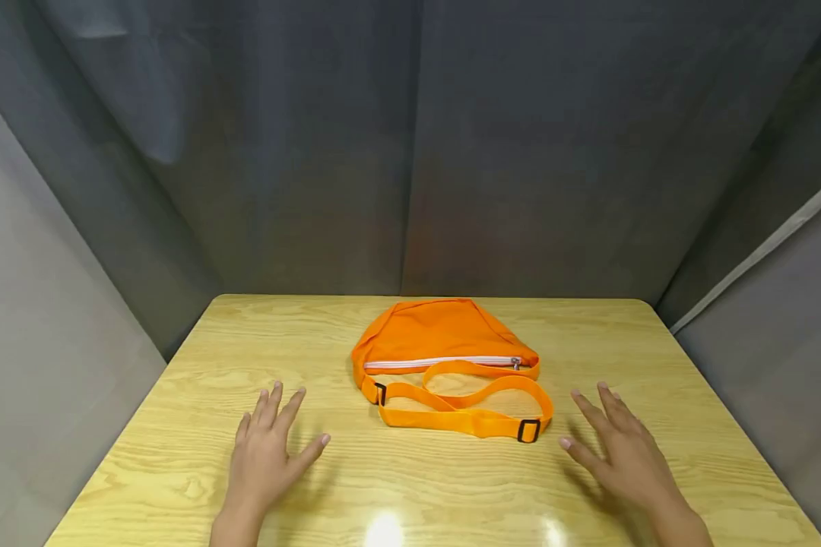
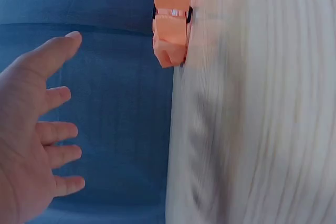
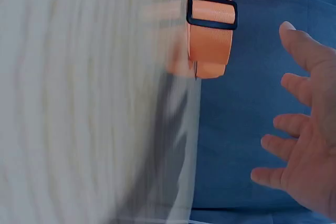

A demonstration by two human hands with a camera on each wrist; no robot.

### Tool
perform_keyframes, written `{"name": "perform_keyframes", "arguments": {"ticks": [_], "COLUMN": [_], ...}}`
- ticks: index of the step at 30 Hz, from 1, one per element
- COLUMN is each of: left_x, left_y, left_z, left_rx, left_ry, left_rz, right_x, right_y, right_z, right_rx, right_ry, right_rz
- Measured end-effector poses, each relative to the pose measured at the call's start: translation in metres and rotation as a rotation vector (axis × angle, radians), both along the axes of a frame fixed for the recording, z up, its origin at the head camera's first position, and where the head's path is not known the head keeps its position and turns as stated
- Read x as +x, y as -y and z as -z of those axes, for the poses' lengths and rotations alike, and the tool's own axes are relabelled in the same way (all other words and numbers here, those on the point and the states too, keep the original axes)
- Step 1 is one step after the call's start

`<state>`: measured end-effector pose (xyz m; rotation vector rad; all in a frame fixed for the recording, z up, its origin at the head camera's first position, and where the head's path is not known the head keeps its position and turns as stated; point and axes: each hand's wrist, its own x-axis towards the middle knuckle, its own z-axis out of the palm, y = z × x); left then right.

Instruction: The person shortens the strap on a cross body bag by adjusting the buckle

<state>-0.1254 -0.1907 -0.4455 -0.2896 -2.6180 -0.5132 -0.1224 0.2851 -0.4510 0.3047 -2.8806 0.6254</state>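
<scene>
An orange waist bag (image 1: 445, 330) lies flat toward the back of the table, its white zipper (image 1: 445, 363) facing the front. The bag's orange strap (image 1: 451, 420) is looped in front of it, with a black slider buckle (image 1: 529, 431) at the right end. My left hand (image 1: 263, 452) hovers to the left of the strap, fingers spread and holding nothing. On the other side, my right hand (image 1: 626, 452) is apart from the strap too, fingers spread. In the right wrist view the black buckle (image 3: 212, 12) and strap end (image 3: 210, 43) appear beyond the thumb.
The wooden table (image 1: 144, 441) has rounded back corners. A dark grey curtain (image 1: 410, 152) hangs right behind its back edge. Lighter grey panels (image 1: 48, 342) stand along both sides.
</scene>
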Motion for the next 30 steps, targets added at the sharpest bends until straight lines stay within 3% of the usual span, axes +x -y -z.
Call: {"name": "perform_keyframes", "arguments": {"ticks": [3, 12, 22, 30], "left_x": [-0.003, -0.009, -0.012, -0.021], "left_y": [-0.003, -0.017, -0.032, -0.05], "left_z": [0.002, 0.002, 0.01, 0.013], "left_rx": [0.075, 0.311, 0.474, 0.562], "left_ry": [-0.035, -0.017, 0.008, 0.091], "left_rz": [0.038, 0.113, 0.161, 0.206], "right_x": [-0.002, -0.009, -0.018, -0.028], "right_y": [0.005, 0.016, 0.013, 0.013], "right_z": [0.0, 0.0, 0.013, 0.019], "right_rx": [-0.076, -0.302, -0.462, -0.545], "right_ry": [-0.027, -0.072, 0.048, 0.112], "right_rz": [-0.03, -0.074, -0.03, 0.024]}}
